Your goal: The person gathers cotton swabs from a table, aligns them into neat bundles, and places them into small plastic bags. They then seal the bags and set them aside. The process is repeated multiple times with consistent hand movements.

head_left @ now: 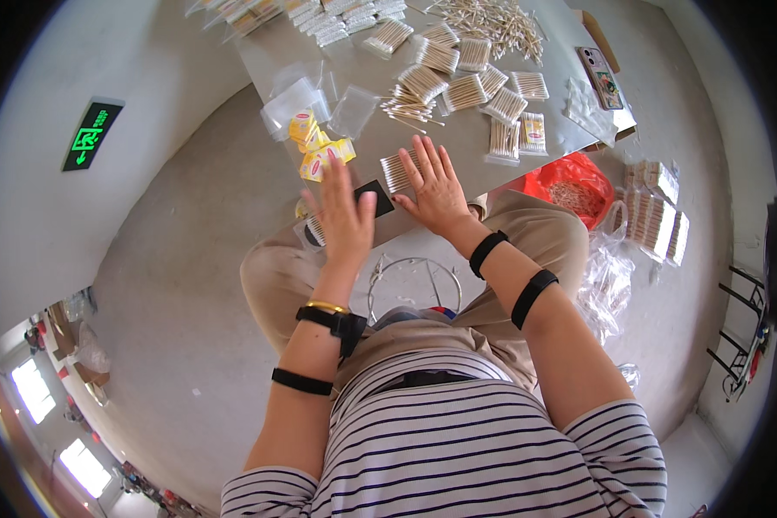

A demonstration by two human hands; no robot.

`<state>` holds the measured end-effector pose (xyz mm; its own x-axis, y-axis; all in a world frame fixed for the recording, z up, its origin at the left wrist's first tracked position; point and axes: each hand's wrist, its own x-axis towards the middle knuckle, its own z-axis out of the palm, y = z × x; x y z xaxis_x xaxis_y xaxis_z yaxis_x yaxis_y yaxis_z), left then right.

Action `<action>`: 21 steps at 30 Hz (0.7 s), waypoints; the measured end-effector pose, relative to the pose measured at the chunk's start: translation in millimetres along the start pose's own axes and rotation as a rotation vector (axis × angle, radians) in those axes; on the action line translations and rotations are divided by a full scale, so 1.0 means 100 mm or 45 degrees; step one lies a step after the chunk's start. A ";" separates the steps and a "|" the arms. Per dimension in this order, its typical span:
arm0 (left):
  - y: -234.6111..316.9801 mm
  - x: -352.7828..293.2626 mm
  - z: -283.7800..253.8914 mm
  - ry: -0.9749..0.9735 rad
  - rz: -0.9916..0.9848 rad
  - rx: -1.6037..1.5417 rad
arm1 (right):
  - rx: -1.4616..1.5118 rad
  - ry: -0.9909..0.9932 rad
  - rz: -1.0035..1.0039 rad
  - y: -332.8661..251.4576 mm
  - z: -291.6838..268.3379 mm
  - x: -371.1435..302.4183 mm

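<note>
My right hand (438, 192) lies flat with its fingers stretched out, over the edge of a row of cotton swabs (394, 173) on the grey table (354, 52). Its fingers cover part of that row. My left hand (345, 220) is slightly blurred, palm down with its fingers apart, and holds nothing. Just beyond its fingertips lie small yellow-and-white cards (313, 138). Between my hands, near the table's front edge, is a flat black rectangle (374, 198). Partly hidden left of my left hand is a small bundle of swabs (316, 230).
Clear plastic bags (352, 110) lie behind the cards. Several packed swab bundles (464, 92) and a loose swab heap (492, 26) fill the table's far side. A phone (599, 78) rests at the right edge. Below stand a red bag (574, 186) and stacked swab packs (652, 211).
</note>
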<state>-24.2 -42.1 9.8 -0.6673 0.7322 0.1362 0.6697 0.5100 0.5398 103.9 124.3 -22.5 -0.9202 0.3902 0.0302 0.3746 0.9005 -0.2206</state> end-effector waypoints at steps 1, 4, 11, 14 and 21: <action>-0.11 -0.06 -0.13 0.060 -0.075 -0.010 | 0.014 0.001 0.004 0.01 0.00 0.00; -0.62 -0.35 -0.38 0.125 -0.434 -0.048 | 0.015 0.024 0.007 0.01 0.02 0.01; -1.03 -0.58 -0.23 0.118 -0.797 -0.564 | 0.010 -0.073 -0.105 -0.24 0.01 -0.06; -0.89 -0.53 -0.07 0.174 -0.899 -0.583 | 0.022 -0.087 -0.138 -0.45 0.05 -0.10; -0.67 -0.33 0.17 0.556 -0.965 -0.421 | 0.055 -0.101 -0.131 -0.60 0.05 -0.10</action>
<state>-41.7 -93.3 -44.7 -0.9963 -0.0117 -0.0851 -0.0762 0.5786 0.8121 90.0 65.0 -14.3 -0.9603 0.2781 -0.0223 0.2741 0.9253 -0.2620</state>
